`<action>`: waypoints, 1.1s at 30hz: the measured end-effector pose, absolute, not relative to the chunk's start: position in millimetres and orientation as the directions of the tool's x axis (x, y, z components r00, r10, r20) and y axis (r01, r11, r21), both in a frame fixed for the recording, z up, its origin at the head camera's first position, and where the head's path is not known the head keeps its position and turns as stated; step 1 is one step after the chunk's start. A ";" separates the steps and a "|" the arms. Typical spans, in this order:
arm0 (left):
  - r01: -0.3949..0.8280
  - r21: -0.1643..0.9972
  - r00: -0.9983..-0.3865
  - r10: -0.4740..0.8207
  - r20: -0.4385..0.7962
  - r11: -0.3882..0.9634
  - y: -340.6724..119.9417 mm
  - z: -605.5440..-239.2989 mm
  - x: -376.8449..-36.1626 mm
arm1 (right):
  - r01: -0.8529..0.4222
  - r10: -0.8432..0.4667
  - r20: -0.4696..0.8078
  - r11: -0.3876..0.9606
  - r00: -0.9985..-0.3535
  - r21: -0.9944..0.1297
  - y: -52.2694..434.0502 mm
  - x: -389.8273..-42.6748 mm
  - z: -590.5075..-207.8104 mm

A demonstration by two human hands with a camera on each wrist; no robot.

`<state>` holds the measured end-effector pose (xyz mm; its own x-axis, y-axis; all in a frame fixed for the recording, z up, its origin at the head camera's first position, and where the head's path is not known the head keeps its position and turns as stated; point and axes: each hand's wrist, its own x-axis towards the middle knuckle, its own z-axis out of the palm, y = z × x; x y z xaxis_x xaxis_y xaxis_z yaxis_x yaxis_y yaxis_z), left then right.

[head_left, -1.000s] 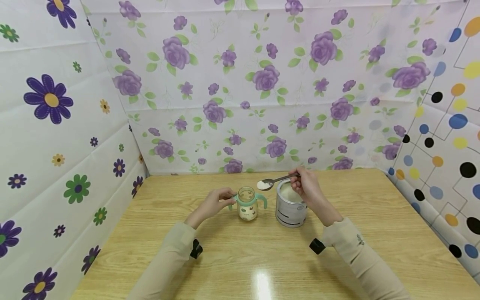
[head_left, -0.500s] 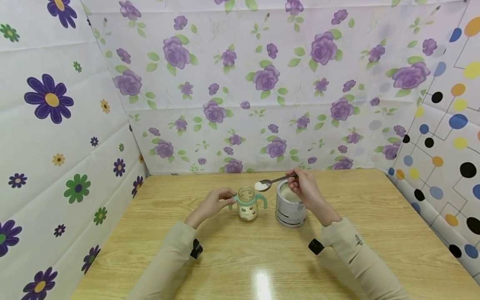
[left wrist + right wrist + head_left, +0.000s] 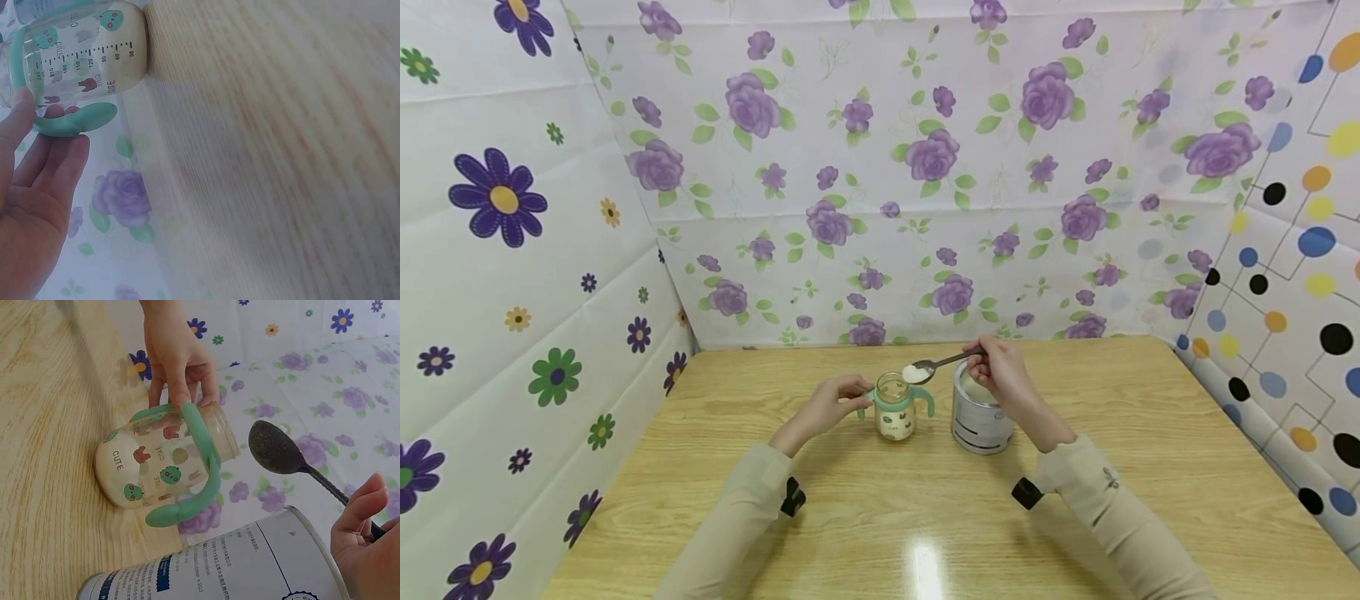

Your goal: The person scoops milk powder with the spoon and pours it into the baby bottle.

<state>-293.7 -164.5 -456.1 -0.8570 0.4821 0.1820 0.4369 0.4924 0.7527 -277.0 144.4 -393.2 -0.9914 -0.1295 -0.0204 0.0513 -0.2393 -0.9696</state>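
A clear baby bottle [image 3: 896, 425] with green handles stands upright and uncapped on the table, pale cream contents in its lower part. My left hand [image 3: 831, 406] grips its left handle; in the left wrist view the thumb lies at the green collar [image 3: 19, 59] and fingers curl behind the handle [image 3: 78, 120]. With my right hand [image 3: 1011, 379] I hold a dark metal spoon [image 3: 951, 360] by its shaft. White powder [image 3: 914, 373] heaps in the spoon's bowl, just beside and above the bottle's mouth. Only the bowl's underside [image 3: 275, 447] shows in the right wrist view.
An open white tin [image 3: 981, 427] of pale powder stands right of the bottle, partly under my right hand. The wooden table [image 3: 880, 517] meets a flowered cloth wall [image 3: 820, 275] at the back, with patterned cloths at both sides.
My right hand has carried the loaded spoon leftward and slightly down, from above the gap between tin and bottle to the bottle's mouth. The left hand and bottle have stayed put.
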 end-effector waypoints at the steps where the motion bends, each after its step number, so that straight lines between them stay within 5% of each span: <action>1: 0.438 0.752 -0.857 0.482 0.183 0.493 -164.5 -455.9 -293.6 | 0.046 -0.136 -0.014 -0.236 -0.991 -0.971 143.7 -277.2 -393.2; 33: 0.431 0.755 -0.858 0.483 0.174 0.493 -165.0 -455.6 -293.2 | -0.082 -0.185 0.100 -0.104 -0.978 -0.991 121.3 -274.0 -394.1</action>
